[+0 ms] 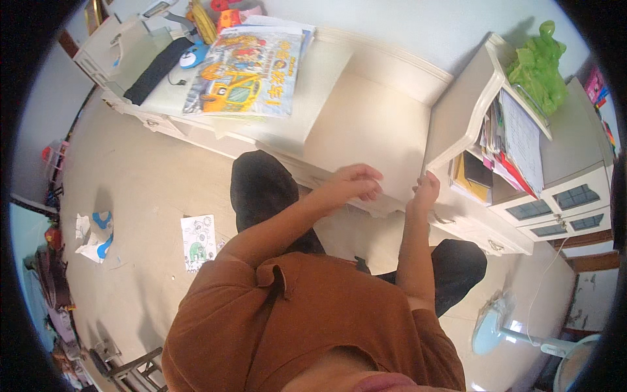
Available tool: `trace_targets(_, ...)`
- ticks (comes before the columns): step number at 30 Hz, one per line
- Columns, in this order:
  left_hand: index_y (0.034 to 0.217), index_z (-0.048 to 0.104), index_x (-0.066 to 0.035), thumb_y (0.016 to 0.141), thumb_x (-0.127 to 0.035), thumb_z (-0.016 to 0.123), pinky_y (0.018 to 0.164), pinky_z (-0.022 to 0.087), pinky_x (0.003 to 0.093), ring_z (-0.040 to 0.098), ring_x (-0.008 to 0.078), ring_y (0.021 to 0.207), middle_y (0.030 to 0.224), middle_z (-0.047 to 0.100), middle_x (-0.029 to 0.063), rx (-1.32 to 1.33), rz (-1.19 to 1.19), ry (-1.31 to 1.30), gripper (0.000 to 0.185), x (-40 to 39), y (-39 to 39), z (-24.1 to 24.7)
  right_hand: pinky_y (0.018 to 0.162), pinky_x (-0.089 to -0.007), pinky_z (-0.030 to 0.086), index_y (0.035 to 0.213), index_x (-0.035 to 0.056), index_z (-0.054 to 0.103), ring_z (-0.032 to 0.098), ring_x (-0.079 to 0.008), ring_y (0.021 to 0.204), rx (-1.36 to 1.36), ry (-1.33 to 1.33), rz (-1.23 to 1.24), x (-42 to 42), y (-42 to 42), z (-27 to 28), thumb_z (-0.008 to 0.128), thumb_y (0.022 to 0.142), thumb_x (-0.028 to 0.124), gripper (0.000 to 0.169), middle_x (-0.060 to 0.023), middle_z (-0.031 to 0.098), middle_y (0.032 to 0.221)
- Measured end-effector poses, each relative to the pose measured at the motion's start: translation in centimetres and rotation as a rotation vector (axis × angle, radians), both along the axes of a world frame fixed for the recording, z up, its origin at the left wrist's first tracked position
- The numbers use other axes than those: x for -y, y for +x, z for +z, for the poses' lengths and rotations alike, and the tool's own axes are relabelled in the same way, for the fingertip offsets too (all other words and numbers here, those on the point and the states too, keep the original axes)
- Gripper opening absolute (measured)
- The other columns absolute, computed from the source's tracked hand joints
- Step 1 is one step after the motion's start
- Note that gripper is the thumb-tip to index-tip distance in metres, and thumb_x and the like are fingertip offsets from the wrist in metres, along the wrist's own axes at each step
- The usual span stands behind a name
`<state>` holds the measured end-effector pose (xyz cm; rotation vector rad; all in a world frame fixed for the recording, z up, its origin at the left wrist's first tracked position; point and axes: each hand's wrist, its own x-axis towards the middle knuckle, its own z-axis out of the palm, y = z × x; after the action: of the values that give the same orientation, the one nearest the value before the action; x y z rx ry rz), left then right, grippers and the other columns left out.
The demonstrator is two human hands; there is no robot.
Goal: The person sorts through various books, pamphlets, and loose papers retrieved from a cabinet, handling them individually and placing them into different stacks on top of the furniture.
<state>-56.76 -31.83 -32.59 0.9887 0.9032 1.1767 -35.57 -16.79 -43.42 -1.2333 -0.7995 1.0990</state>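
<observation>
My left hand (360,182) is in front of the white desk's (372,117) front edge, blurred. Its fingers are bent and apart, and nothing shows in them. Beside the front corner of a small white shelf unit (463,117), my right hand (427,190) is raised with its fingers curled in. Whether it pinches something small or touches the corner cannot be made out. A bare stretch of desktop lies before both hands. Picture books (250,73) are stacked to the left, the top one showing a yellow vehicle.
Papers and folders (514,142) fill the shelf, with a green figurine (541,68) on top. A dark cloth strip (159,71) lies beyond the books. On the floor are a drawing (198,242) and crumpled paper (95,237). A pale blue fan (490,330) stands lower right.
</observation>
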Motion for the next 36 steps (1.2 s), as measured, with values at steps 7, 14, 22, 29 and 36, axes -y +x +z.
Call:
trace_targets(7,0.124,0.05,0.002,0.096,-0.019,0.053,0.081,0.053,0.033,0.065,0.021,0.088,0.104,0.065,0.0152,-0.004,0.468,0.035,0.035,4.3,-8.5,3.2,0.063,-0.0281,0.044,0.108,0.0073,0.059,0.058,-0.0157,0.079,-0.106,-0.048,0.269,3.8,-5.9,3.3,0.058,0.086,0.01,0.022,-0.0038,0.06,0.093)
trace_targets(14,0.124,0.044,0.006,0.1,-0.032,0.048,0.07,0.056,0.0354,0.067,0.0271,0.082,0.105,0.062,0.0192,0.291,0.782,0.183,0.045,5.4,-14.6,6.6,0.061,-0.0266,0.045,0.106,0.0038,0.06,0.059,-0.0146,0.071,-0.127,0.042,0.52,7.0,-9.9,9.1,0.058,0.088,0.013,0.02,-0.007,0.064,0.087)
trace_targets(22,0.114,0.052,0.016,0.095,-0.043,0.052,0.059,0.057,0.0314,0.068,0.0273,0.058,0.08,0.068,0.0258,-0.034,0.811,0.021,0.062,5.9,-20.7,7.4,0.063,-0.0278,0.051,0.116,0.0005,0.055,0.062,-0.0159,0.072,-0.027,0.054,0.959,10.4,-18.4,15.9,0.058,0.094,0.03,0.036,-0.0115,0.066,0.091)
trace_targets(29,0.109,0.059,0.008,0.097,-0.039,0.05,0.06,0.053,0.0292,0.066,0.0234,0.058,0.079,0.068,0.0209,-0.049,0.818,0.012,0.05,8.1,-16.1,6.5,0.063,-0.0305,0.054,0.12,-0.0001,0.05,0.064,-0.0188,0.078,-0.282,-0.098,1.05,11.1,-23.2,17.3,0.056,0.095,0.032,0.041,-0.0122,0.065,0.1)
trace_targets(36,0.134,0.039,0.006,0.102,-0.045,0.035,0.091,0.05,0.0417,0.06,0.0279,0.11,0.121,0.059,0.0187,0.308,0.953,0.377,0.061,10.6,-17.0,5.1,0.067,-0.033,0.056,0.12,0.0,0.05,0.065,-0.0191,0.09,-0.476,-0.122,1.011,10.3,-22.5,15.4,0.058,0.091,0.014,0.033,-0.0105,0.063,0.106)
